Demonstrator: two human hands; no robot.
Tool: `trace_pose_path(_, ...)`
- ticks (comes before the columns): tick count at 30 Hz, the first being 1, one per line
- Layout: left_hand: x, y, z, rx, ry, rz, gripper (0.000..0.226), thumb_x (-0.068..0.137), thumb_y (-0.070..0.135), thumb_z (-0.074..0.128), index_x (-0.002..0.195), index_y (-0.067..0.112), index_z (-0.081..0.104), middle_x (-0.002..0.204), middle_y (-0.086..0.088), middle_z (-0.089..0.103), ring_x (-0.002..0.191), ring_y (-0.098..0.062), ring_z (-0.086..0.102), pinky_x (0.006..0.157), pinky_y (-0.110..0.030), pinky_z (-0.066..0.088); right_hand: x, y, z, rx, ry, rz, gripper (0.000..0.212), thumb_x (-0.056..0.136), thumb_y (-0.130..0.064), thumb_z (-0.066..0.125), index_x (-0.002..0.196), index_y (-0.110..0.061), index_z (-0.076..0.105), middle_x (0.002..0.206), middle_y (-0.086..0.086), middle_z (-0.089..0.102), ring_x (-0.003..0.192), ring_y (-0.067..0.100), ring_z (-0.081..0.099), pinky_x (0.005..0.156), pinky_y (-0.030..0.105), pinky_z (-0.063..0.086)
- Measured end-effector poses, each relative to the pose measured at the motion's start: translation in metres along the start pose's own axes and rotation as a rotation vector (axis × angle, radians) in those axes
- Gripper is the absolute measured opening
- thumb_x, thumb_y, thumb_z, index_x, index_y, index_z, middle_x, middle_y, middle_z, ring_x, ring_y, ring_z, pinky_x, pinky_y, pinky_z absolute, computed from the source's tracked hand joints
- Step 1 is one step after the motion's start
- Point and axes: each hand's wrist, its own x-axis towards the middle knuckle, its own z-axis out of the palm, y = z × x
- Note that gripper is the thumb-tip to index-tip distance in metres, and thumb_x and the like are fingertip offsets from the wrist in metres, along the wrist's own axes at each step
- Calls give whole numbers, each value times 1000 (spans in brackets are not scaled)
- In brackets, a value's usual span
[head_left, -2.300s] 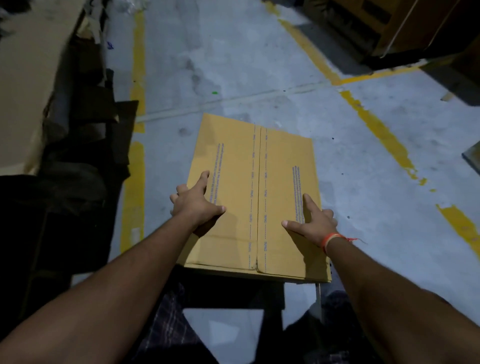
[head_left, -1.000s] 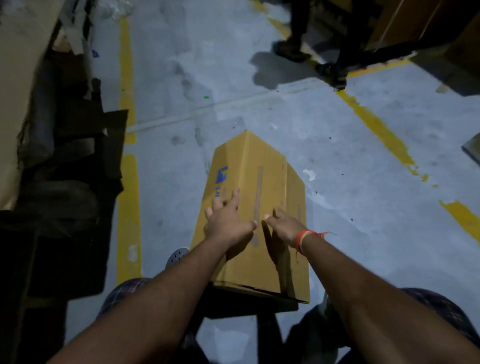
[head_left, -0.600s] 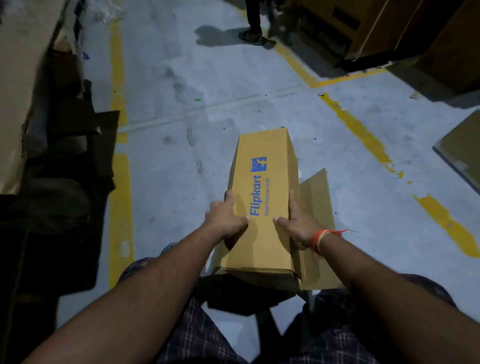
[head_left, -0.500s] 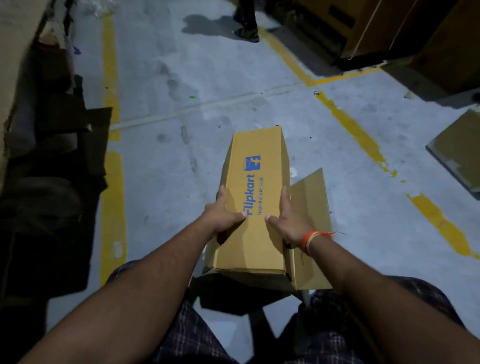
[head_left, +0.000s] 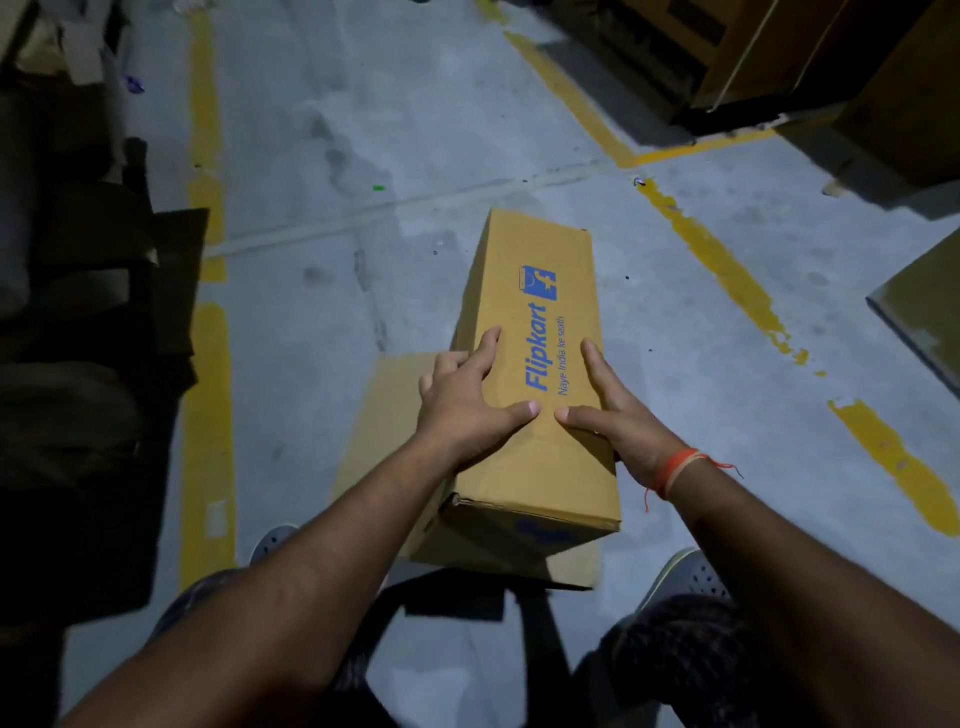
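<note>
Box (head_left: 540, 332), long and brown with a blue Flipkart logo and lettering on its top face, lies lengthwise away from the person, between their knees. Its near end sits over something dark (head_left: 457, 597) that I can't make out, and its far end points out across the floor (head_left: 363, 130).

Left hand (head_left: 467, 400) lies flat on the top face with its fingers spread, the outer ones reaching over the left edge. Right hand (head_left: 618, 421) lies flat on the same face along the right edge, fingers straight and together, thumb stuck out sideways. The two thumbs point at each other just below the lettering, tips close but apart. Neither hand curls round anything.

A flap (head_left: 384, 415) stands out from the box's left side, low and partly hidden behind the left hand. An orange thread (head_left: 675, 470) is tied round the right wrist.

Grey shoes (head_left: 685, 577) show on either side. Worn yellow lines (head_left: 208, 389) run along the grey concrete. A dark heap (head_left: 78, 312) fills the left side, cartons (head_left: 779, 52) stand at the upper right, and a flat sheet (head_left: 924, 312) of cardboard pokes in from the right edge.
</note>
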Motion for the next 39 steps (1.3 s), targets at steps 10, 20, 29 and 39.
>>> trace_pose_path(10, -13, -30, 6, 289, -69, -100, 108, 77, 49, 81, 154, 59, 5, 159, 0, 15, 143, -29, 16, 109, -49, 43, 17, 49, 56, 91, -34, 118, 102, 87, -23, 76, 159, -46, 8, 145, -17, 51, 117, 3, 61, 90, 27, 54)
trace_pose_path(20, -10, -36, 13, 257, -100, -77, 104, 80, 49, 80, 153, 61, 8, 160, -2, 16, 144, -31, 14, 106, -43, 40, 20, 66, 66, 30, 67, 129, 105, 82, -49, 80, 158, -47, 7, 144, -11, 51, 130, 8, 52, 114, 40, 40)
trace_pose_path(29, 7, -49, 11, -143, -276, -236, 85, 101, 51, 54, 163, 33, -1, 164, -6, 33, 148, -23, 36, 116, -40, 35, 29, 51, 53, -417, 248, 87, 90, 93, -53, 62, 162, -34, 8, 167, 4, 13, 153, 24, 17, 121, 40, 22)
trace_pose_path(39, 17, -86, 10, 95, -291, -376, 101, 72, 71, 53, 159, 26, 29, 159, -14, 35, 137, -37, 45, 110, -49, 44, 26, 78, 33, -696, 240, 250, 83, 98, -23, 59, 159, -46, 7, 167, 18, -3, 149, 39, 27, 117, 44, 34)
